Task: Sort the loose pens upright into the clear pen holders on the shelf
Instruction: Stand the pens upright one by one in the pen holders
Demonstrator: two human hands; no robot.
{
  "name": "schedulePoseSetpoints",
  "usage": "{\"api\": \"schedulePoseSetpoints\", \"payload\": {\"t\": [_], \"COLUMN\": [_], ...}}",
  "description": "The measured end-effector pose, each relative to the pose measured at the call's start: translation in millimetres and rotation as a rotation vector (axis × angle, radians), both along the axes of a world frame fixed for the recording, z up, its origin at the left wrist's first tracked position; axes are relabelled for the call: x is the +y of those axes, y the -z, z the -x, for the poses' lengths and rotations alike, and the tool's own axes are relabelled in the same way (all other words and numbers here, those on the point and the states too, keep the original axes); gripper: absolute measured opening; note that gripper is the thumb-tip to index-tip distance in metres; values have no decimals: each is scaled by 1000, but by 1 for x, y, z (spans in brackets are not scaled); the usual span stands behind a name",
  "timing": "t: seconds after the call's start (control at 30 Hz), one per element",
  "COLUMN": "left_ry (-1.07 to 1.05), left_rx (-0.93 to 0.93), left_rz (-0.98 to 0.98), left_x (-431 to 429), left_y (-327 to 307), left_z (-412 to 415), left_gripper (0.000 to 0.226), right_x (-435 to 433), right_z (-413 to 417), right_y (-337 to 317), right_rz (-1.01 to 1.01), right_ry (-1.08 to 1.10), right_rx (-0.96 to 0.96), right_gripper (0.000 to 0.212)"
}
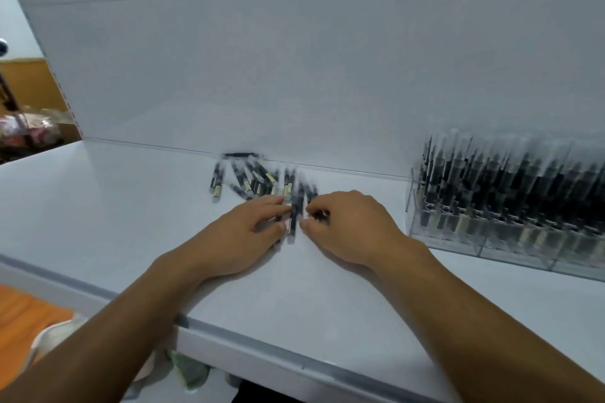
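the loose pens (258, 180) lie scattered flat on the white shelf (131, 222), at twelve o'clock from both hands, close against the back panel (294, 75). the clear pen holder (491, 239) stands at three o'clock, packed with upright pens (523, 180). the right hand (347, 226) is curled round one dark pen at the heap's near edge. the left hand (248, 232) lies over a few more; through the blur i cannot tell whether it grips or merely presses them. the pens look light, stiff and smooth, likely to roll, so pinch each one mid-barrel and stand it in a free slot.
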State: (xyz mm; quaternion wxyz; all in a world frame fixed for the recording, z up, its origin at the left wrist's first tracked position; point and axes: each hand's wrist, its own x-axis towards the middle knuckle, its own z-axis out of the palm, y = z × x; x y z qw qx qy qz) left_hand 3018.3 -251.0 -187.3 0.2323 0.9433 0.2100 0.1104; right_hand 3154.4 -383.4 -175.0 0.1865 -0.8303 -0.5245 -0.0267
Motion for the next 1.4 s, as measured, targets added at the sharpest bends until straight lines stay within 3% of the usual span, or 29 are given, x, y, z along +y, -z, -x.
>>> {"api": "schedulePoseSetpoints", "payload": {"t": [0.17,0.3,0.47,0.7,0.97,1.4], "left_ry": [-102,-196,-212,-211,-222,-231], "left_rx": [-54,-94,83,313,458,469], "left_rz": [14,-88,-186,-364,-389,-283], "left_x": [0,-7,-20,-24,-25,-20], "left_y": [-13,-24,-38,-43,-48,-52], "left_z": [-2,-19,-50,-87,-103,-103], "left_gripper": [34,29,35,42,31,24], "right_x": [0,0,2,9,9,6], "right_z": [-7,-17,-23,-30,-33,-33], "right_y": [1,6,8,8,11,9], "right_rz": [-122,-224,-354,-565,-597,-649], "right_ry": [46,133,229,302,279,249], "right_rx": [278,477,653,876,960,1051], "right_gripper": [6,8,28,18,12,8]}}
